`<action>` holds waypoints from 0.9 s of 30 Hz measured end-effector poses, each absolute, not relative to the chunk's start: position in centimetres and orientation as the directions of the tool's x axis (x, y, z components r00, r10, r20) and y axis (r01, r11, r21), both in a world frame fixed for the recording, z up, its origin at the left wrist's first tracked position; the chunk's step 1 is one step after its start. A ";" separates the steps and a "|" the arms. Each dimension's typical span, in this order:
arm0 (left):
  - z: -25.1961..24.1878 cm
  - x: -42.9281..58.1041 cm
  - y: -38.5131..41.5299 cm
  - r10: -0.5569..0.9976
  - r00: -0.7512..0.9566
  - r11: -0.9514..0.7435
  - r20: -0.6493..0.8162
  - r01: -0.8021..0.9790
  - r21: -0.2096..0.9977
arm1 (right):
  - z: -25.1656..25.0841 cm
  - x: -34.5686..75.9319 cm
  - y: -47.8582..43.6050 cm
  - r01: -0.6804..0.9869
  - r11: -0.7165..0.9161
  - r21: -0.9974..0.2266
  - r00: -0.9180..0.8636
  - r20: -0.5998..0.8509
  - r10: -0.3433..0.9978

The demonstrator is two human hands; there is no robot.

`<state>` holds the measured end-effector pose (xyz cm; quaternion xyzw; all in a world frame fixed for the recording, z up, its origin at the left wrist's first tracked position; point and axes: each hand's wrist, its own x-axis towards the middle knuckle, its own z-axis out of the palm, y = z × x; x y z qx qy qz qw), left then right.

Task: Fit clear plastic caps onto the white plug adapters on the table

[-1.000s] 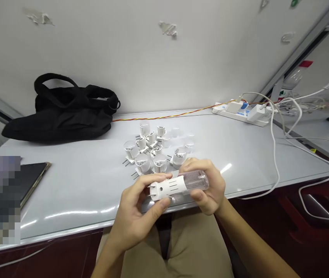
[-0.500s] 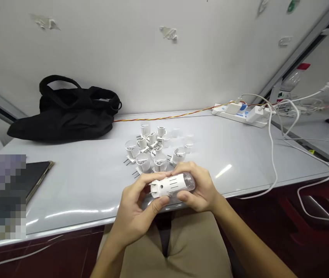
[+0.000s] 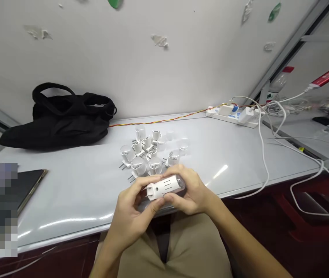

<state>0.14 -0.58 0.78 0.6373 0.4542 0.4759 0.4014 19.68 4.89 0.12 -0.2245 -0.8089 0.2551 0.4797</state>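
Between both hands, above the table's front edge, is a white plug-in night light [image 3: 164, 187] with a clear dome. It lies on its side, its prongs pointing left, with a small round hole and several slots facing up. My left hand [image 3: 133, 208] grips the prong end between thumb and fingers. Around the clear dome end, my right hand [image 3: 191, 191] is closed, its thumb along the lower side. Just beyond the hands stand several similar white plug pieces [image 3: 147, 143], some under clear domes [image 3: 138, 166], with their pins sticking out to the left.
A black bag [image 3: 65, 119] lies at the back left, and a dark flat device [image 3: 32, 185] with a blurred patch at the left. A power strip [image 3: 248, 117] with white cables [image 3: 264, 154] is at the back right. Loose clear domes [image 3: 184, 143] stand right of the group.
The view has shifted slightly, so the scene sits a little lower and further left. My right hand has slid further along the dome towards my left hand. Both hands still hold the night light.
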 end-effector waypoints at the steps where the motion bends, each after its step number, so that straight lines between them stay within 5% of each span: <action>1: 0.7 0.2 -0.5 0.959 0.130 -0.275 0.252 0.207 0.939 | 0.2 19.7 4.9 0.097 0.765 -0.637 -0.440 0.662 0.607; 8: 0.8 1.2 -0.9 0.970 0.049 -0.243 0.238 0.149 0.958 | 0.6 19.8 4.6 0.008 0.749 -0.662 -0.278 0.718 0.638; 15: 1.1 1.2 -1.2 0.970 0.072 -0.243 0.234 0.169 0.955 | 1.3 22.8 5.9 0.233 0.718 -0.656 0.027 0.742 0.670; 21: 1.3 0.7 -0.9 0.936 0.191 -0.344 0.295 0.329 0.879 | 0.5 27.2 8.7 0.612 0.308 -0.729 0.239 0.542 0.806; 27: 1.4 0.6 -0.9 0.924 0.216 -0.376 0.315 0.373 0.848 | -0.7 27.9 9.9 0.740 0.099 -0.666 0.239 0.398 0.886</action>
